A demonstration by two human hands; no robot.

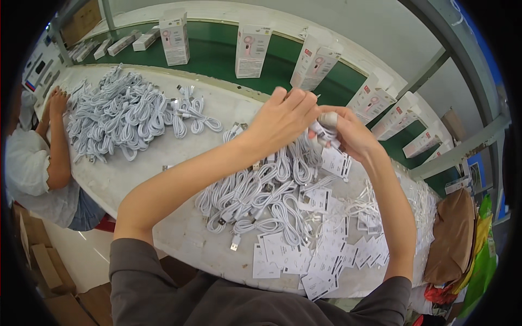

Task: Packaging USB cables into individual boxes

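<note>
Cable pile lies on table under both hands. Cards spread right of and before it, at the near edge. Second cable heap sits far left, coworker beside it. Conveyor runs behind the table, boxes standing on it. Bags at right end.

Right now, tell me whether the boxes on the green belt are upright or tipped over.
Upright: the white boxes stand on end along the green belt.
</note>
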